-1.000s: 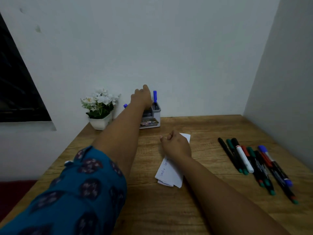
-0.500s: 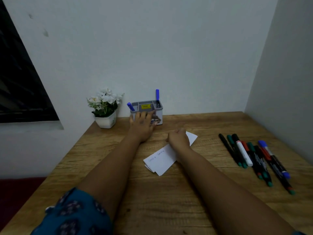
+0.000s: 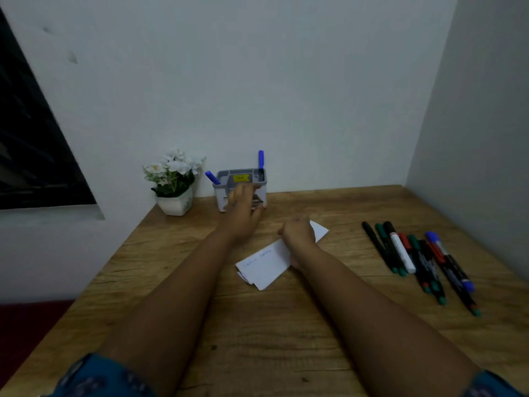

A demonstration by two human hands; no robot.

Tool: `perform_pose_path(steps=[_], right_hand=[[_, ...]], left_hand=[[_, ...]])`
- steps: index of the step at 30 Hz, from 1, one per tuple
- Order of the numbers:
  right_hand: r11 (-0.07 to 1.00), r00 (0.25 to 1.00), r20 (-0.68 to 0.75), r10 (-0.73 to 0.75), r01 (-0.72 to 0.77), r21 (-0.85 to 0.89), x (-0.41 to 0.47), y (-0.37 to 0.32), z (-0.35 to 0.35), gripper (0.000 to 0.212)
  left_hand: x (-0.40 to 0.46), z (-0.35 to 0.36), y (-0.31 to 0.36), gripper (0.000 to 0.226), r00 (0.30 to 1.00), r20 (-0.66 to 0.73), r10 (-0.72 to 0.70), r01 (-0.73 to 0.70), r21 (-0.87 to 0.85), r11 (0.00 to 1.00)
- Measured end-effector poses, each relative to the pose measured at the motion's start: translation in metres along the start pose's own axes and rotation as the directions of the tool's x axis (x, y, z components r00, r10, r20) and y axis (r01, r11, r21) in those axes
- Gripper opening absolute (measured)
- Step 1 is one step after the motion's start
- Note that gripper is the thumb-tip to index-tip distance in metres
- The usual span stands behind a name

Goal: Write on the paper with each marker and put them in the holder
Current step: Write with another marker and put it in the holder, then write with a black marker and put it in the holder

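Observation:
A grey holder [image 3: 242,176] stands at the back of the wooden table [image 3: 257,325] with two blue-capped markers in it, one leaning out left [image 3: 212,177] and one upright at right [image 3: 261,160]. My left hand [image 3: 243,210] lies flat in front of the holder, fingers spread, holding nothing. My right hand [image 3: 297,232] rests curled on a folded white paper [image 3: 264,263] that bears faint writing. Several markers [image 3: 412,253] with black, green, red and blue caps lie in a row at the right.
A small white pot of white flowers [image 3: 174,181] sits left of the holder against the wall. A side wall closes the table's right edge. A dark window is at far left.
My left hand has come down from above the holder and now lies on the table before it. The paper has turned under my right hand.

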State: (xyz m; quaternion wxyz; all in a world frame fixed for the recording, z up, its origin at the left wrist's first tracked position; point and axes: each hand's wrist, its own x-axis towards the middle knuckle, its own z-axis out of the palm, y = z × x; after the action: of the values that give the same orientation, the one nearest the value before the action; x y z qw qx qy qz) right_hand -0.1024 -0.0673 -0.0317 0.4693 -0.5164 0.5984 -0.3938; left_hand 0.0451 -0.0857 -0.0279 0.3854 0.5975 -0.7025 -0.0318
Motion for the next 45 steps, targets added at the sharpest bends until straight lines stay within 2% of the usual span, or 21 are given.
perform_pose_path(steps=[2,4,5,6,7,9,10,12,13,15,17,20,22,24,27,29,32,34,38,42,45], right_hand=[[0.992,1.0,0.003,0.01,-0.01,0.125,-0.003,-0.001,-0.006,0.037],[0.972,0.996,0.088,0.003,-0.024,0.234,-0.006,-0.004,-0.014,0.036],[0.973,0.991,0.132,-0.003,-0.028,0.231,-0.007,-0.005,-0.019,0.035],[0.99,0.989,0.147,-0.02,-0.001,0.144,-0.006,-0.006,-0.026,0.033],[0.998,0.991,0.124,-0.05,0.056,-0.041,-0.006,-0.009,-0.037,0.031],[0.877,0.983,-0.046,-0.18,0.139,-0.46,-0.002,-0.012,-0.068,0.026],[0.811,0.957,-0.162,-0.242,0.108,-0.575,0.0,-0.011,-0.086,0.025],[0.746,0.906,-0.323,-0.274,-0.012,-0.666,0.005,-0.004,-0.117,0.024],[0.726,0.902,-0.356,-0.244,-0.074,-0.683,0.007,0.0,-0.128,0.022],[0.697,0.914,-0.365,-0.178,-0.145,-0.703,0.009,0.007,-0.135,0.022],[0.692,0.915,-0.361,-0.182,-0.141,-0.708,0.009,0.01,-0.133,0.023],[0.668,0.931,-0.309,-0.194,-0.106,-0.737,0.008,0.011,-0.123,0.019],[0.667,0.956,-0.243,-0.167,-0.072,-0.741,0.006,0.006,-0.112,0.014],[0.634,0.965,-0.119,-0.234,0.059,-0.771,0.002,-0.003,-0.098,0.011],[0.556,0.896,0.183,-0.403,0.399,-0.729,-0.008,-0.01,-0.07,0.01],[0.51,0.826,0.368,-0.427,0.556,-0.656,-0.014,-0.008,-0.054,0.007],[0.4,0.742,0.492,-0.456,0.664,-0.631,-0.015,-0.006,-0.047,0.012],[0.373,0.728,0.518,-0.448,0.679,-0.632,-0.015,-0.006,-0.05,0.014],[0.387,0.763,0.525,-0.377,0.645,-0.659,-0.015,-0.003,-0.051,0.018],[0.398,0.809,0.508,-0.295,0.587,-0.705,-0.017,-0.012,-0.055,0.038],[0.43,0.857,0.488,-0.168,0.509,-0.745,-0.015,-0.011,-0.073,0.041]], left_hand=[[-0.012,0.003,0.02,0.012,0.995,0.088,-0.051,0.068,-0.2,0.977],[-0.029,0.006,0.031,0.013,0.966,0.253,-0.058,0.112,-0.208,0.972],[-0.038,0.007,0.034,0.013,0.941,0.337,-0.034,0.104,-0.192,0.976],[-0.046,0.007,0.036,0.014,0.915,0.403,-0.001,0.079,-0.178,0.981],[-0.053,0.007,0.037,0.018,0.895,0.445,0.021,0.062,-0.172,0.983],[-0.06,0.006,0.04,0.022,0.882,0.471,-0.003,0.109,-0.196,0.974],[-0.062,0.005,0.041,0.022,0.883,0.469,-0.026,0.141,-0.211,0.967],[-0.065,0.004,0.042,0.022,0.891,0.449,-0.066,0.187,-0.23,0.955],[-0.067,0.004,0.042,0.022,0.897,0.434,-0.085,0.203,-0.233,0.951],[-0.069,0.005,0.044,0.02,0.911,0.388,-0.139,0.257,-0.269,0.928],[-0.068,0.004,0.046,0.02,0.921,0.331,-0.205,0.323,-0.356,0.877],[-0.067,0.006,0.047,0.026,0.926,0.268,-0.267,0.366,-0.455,0.812],[-0.066,0.009,0.046,0.026,0.929,0.234,-0.287,0.365,-0.451,0.814],[-0.066,0.012,0.045,0.032,0.929,0.211,-0.305,0.368,-0.435,0.822],[-0.066,0.015,0.047,0.052,0.93,0.211,-0.301,0.367,-0.483,0.795],[-0.067,0.014,0.049,0.058,0.947,0.21,-0.242,0.312,-0.436,0.844],[-0.067,0.01,0.047,0.035,0.968,0.24,-0.077,0.127,-0.199,0.972],[-0.066,0.008,0.044,0.028,0.955,0.297,0.011,0.003,-0.047,0.999],[-0.064,-0.001,0.039,0.03,0.935,0.354,-0.003,-0.012,0.04,0.999],[-0.065,-0.006,0.036,0.025,0.906,0.416,-0.085,0.136,-0.093,0.986],[-0.066,-0.006,0.037,0.032,0.888,0.431,-0.162,0.262,-0.184,0.947]])
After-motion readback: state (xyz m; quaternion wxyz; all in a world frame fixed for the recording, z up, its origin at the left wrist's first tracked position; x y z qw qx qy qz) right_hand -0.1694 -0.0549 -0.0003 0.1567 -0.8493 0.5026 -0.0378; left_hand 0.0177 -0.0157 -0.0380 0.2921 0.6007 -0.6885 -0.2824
